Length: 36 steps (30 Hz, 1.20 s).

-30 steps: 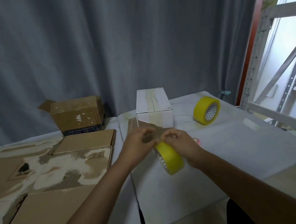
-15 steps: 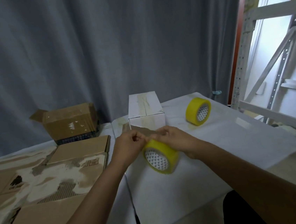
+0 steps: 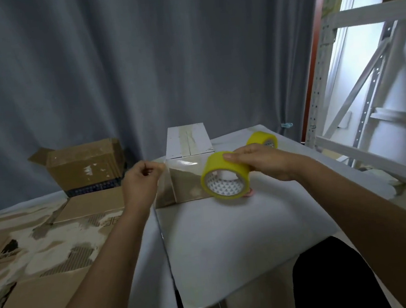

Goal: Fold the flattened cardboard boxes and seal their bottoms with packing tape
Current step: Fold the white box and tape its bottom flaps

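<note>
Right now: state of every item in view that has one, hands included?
left hand: pinches the free end of the tape strip
right hand: grips the yellow tape roll, lifted off the table
tape strip: pulled out taut between the hands
white box: folded, top seam taped
second tape roll: on its side on the table
brown box: flaps open
flattened cardboard: lying flat, unfolded

second tape roll (image 3: 262, 139) half hidden behind right hand (image 3: 264, 163), metal shelving (image 3: 356, 92) cut off at right edge

hands (image 3: 260, 164) stretching tape roll (image 3: 225, 175), white box (image 3: 188, 144)
</note>
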Available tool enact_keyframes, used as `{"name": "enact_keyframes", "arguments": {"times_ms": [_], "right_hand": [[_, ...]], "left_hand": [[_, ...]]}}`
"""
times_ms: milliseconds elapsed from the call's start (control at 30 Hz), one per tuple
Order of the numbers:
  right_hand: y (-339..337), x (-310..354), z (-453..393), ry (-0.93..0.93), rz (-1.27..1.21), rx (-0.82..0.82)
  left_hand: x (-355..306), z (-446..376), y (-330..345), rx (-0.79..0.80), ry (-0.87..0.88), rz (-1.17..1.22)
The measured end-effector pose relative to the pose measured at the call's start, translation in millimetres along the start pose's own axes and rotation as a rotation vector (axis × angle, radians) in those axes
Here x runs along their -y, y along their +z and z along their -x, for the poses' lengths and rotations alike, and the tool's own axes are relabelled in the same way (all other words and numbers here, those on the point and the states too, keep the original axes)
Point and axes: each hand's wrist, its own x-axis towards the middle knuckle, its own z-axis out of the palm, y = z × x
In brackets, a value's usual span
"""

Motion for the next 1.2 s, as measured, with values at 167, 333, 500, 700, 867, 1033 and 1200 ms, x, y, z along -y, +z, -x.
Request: {"name": "enact_keyframes", "arguments": {"times_ms": [167,333,500,700,867,1033,1200], "right_hand": [[-16,1,-7,-0.003,0.237,-0.203],[-26,10,-9,-0.027,0.342,-0.386],[-18,15,-30,-0.154,0.541,-0.492],[-9,16,-49,-0.189,0.669,-0.542],[-1,23,-64,-0.185,0.820,-0.509],[-2,20,-74,-0.163,0.846,-0.491],[-4,18,-78,-0.128,0.831,-0.485]], "left_hand": [[-11,-8,3,-0.084,-0.042,0.158],[-15,-9,14,-0.057,-0.141,0.227],[-16,-13,20,-0.017,-0.245,0.408],[-7,-17,26,-0.113,-0.248,0.392],[0,-15,28,-0.156,-0.263,0.436],[8,-20,29,-0.125,-0.309,0.397],[16,-23,34,-0.120,-0.330,0.396]]}}
